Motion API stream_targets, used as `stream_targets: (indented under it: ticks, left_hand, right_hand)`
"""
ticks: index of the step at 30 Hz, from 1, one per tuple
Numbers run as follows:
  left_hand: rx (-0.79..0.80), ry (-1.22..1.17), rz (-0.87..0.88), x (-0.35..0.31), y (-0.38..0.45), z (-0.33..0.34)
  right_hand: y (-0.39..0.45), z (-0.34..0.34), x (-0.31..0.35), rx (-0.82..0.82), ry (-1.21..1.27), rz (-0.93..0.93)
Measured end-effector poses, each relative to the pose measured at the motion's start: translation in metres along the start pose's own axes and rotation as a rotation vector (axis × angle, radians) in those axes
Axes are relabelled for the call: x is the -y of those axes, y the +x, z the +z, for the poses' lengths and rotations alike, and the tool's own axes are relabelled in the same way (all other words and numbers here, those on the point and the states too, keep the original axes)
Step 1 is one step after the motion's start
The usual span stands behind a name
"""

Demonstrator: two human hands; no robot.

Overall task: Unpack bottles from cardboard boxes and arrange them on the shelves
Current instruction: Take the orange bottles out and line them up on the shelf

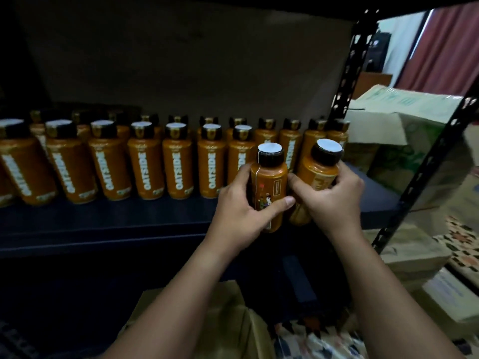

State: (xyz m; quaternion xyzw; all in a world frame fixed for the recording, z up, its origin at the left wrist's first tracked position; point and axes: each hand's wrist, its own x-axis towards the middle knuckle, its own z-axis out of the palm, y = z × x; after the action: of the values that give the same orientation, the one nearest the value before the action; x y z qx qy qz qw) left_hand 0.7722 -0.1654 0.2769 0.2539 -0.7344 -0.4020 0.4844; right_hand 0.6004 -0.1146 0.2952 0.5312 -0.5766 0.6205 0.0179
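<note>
My left hand (239,211) grips an orange bottle (270,182) with a black cap and white seal, upright, just above the front of the dark shelf (103,224). My right hand (334,200) grips a second orange bottle (317,174), tilted slightly right, beside the first. Both are at the right end of a front row of orange OATSIDE bottles (178,167). A back row of bottles (290,136) stands behind, partly hidden.
A black perforated shelf post (347,81) rises at the right, another post (425,177) nearer me. Cardboard boxes (404,110) are stacked right of the rack. An open cardboard box (207,314) lies below my arms. The shelf's right end (375,195) is bare.
</note>
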Motion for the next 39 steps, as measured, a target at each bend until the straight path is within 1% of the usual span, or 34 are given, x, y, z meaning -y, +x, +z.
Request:
stream_targets:
  ticks: [3,7,11,16,25,29,33,39]
  left_hand:
    - [0.027,0.017,-0.009,0.004,0.026,0.015]
    - [0.055,0.03,-0.034,0.017,0.05,0.03]
    - [0.042,0.064,-0.05,0.031,0.067,0.044]
    - [0.019,0.119,-0.043,0.044,0.084,0.059]
    - [-0.028,0.217,0.02,0.05,0.085,0.063]
    - [-0.068,0.373,0.084,0.049,0.084,0.065]
    - [-0.091,0.481,0.084,0.048,0.085,0.067]
    - [-0.03,0.389,0.016,0.048,0.082,0.067]
  right_hand:
    - [0.016,-0.005,-0.018,-0.006,-0.06,0.063]
    - [0.031,-0.002,-0.046,-0.014,-0.038,0.147]
    - [0.047,0.006,-0.067,-0.02,-0.037,0.202]
    - [0.057,0.01,-0.083,-0.051,-0.141,0.19]
    - [0.053,0.003,-0.092,-0.041,-0.109,0.199]
    - [0.048,-0.002,-0.092,-0.041,-0.095,0.212]
    - [0.045,-0.003,-0.096,-0.057,-0.145,0.198]
    - [0.045,-0.003,-0.096,-0.066,-0.143,0.175]
